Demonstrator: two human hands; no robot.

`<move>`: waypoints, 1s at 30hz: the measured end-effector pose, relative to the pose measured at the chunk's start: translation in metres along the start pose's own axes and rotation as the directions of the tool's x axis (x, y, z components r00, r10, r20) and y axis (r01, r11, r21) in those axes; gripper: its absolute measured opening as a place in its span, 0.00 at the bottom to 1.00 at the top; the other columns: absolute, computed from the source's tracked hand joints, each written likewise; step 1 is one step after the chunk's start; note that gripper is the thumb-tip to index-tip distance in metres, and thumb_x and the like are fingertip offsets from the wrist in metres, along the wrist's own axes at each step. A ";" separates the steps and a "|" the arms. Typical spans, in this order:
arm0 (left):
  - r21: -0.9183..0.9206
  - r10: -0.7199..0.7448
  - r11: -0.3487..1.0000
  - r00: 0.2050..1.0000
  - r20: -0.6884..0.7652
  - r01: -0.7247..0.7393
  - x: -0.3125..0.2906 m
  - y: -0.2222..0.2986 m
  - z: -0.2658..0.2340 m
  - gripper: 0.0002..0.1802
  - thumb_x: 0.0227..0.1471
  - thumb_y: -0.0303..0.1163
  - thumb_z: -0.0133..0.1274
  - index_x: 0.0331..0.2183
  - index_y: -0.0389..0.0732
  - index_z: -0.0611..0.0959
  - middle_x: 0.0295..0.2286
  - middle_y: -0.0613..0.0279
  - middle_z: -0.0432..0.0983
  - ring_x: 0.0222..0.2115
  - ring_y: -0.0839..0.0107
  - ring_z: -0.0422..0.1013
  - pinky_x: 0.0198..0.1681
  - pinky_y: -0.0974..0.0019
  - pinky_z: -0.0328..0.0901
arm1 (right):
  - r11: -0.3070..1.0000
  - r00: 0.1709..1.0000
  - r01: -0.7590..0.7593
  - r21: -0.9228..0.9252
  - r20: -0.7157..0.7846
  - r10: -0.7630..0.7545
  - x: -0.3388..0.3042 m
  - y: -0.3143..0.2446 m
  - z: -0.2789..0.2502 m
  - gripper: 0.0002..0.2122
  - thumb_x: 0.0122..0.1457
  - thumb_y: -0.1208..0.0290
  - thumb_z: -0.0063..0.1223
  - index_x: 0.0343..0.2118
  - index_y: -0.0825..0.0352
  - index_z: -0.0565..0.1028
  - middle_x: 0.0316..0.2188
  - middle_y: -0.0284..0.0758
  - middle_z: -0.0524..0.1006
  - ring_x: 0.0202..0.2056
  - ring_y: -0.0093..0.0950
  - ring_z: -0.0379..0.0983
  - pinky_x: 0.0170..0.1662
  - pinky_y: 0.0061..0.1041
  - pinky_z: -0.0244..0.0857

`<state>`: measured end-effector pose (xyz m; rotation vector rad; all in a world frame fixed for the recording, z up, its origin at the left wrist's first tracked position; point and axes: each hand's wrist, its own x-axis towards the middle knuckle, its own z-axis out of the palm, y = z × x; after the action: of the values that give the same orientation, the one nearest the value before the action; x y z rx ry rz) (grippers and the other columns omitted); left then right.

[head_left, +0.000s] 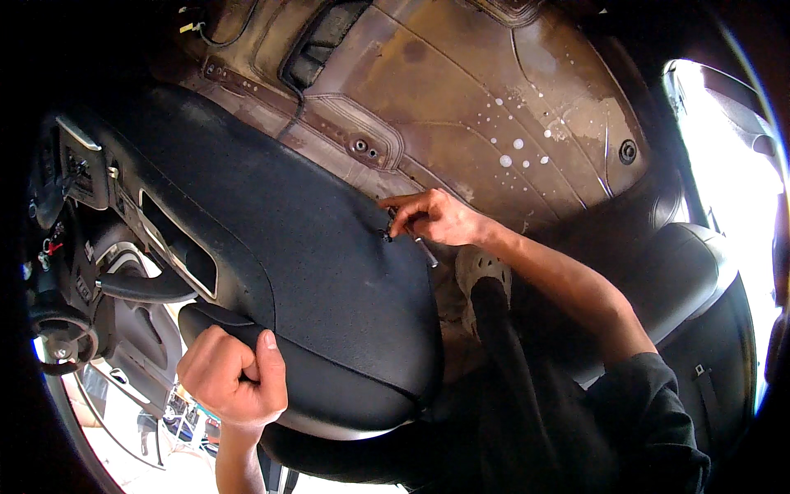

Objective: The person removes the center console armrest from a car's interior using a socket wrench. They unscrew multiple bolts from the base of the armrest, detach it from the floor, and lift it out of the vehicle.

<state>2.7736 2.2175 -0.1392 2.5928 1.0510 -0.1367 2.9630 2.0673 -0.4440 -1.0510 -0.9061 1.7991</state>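
Nearby, held the left hand [234,375] over the near left corner of a large black padded panel [321,239], with its fingers curled into the palm and the thumb raised alongside. Could not make out the inside of that fist. Wore a short dark sleeve [646,403] on the right arm. Stretched that arm in toward the right edge of the panel, with the right hand [438,218] at about the middle of that edge. Had its fingers clamped on a slim tool [426,253], with a shiny end showing below the palm. Had the fingertips at the panel's edge, by a small dark piece [386,236]; could not tell touching from just beside. Placed a pale shoe with holes [484,272] near the same edge, below the tool. Saw a dark lever [148,288] off the panel's left edge, and higher along that edge a recess with pale trim [181,239]. Noted a black seat [679,276] to the right. Saw bare brown floor [453,82] beyond the panel's far edge, with pale spots [518,143] and, near the floor's right edge, a round dark plug [628,152].
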 end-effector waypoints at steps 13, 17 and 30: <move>0.002 0.002 1.000 1.000 0.004 -0.002 0.002 0.000 -0.001 0.21 0.45 0.28 0.60 0.10 0.43 0.66 0.09 0.65 0.60 0.10 0.72 0.58 0.16 0.71 0.44 | 0.986 0.986 0.145 -0.083 -0.067 -0.151 0.005 0.009 0.014 0.34 0.38 0.86 0.46 0.57 0.65 0.69 0.40 0.38 0.81 0.38 0.29 0.76 0.41 0.28 0.69; 0.015 0.001 1.000 1.000 0.005 -0.001 0.000 0.000 -0.001 0.22 0.45 0.29 0.60 0.10 0.43 0.66 0.09 0.66 0.59 0.10 0.72 0.57 0.16 0.70 0.44 | 0.994 0.978 0.094 -0.049 -0.181 -0.101 0.006 0.012 0.019 0.26 0.41 0.85 0.44 0.47 0.66 0.75 0.34 0.37 0.80 0.33 0.28 0.76 0.38 0.28 0.68; 0.003 0.002 1.000 1.000 -0.009 -0.002 0.001 0.000 0.000 0.23 0.46 0.29 0.60 0.10 0.43 0.65 0.09 0.65 0.59 0.10 0.71 0.58 0.15 0.69 0.44 | 0.541 0.965 0.249 -0.804 0.158 -0.209 0.009 0.041 0.030 0.14 0.59 0.64 0.48 0.47 0.58 0.78 0.35 0.37 0.78 0.31 0.38 0.78 0.33 0.37 0.74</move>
<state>2.7739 2.2179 -0.1395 2.5993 1.0518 -0.1257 2.9209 2.0553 -0.4709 -1.3521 -1.9276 1.1293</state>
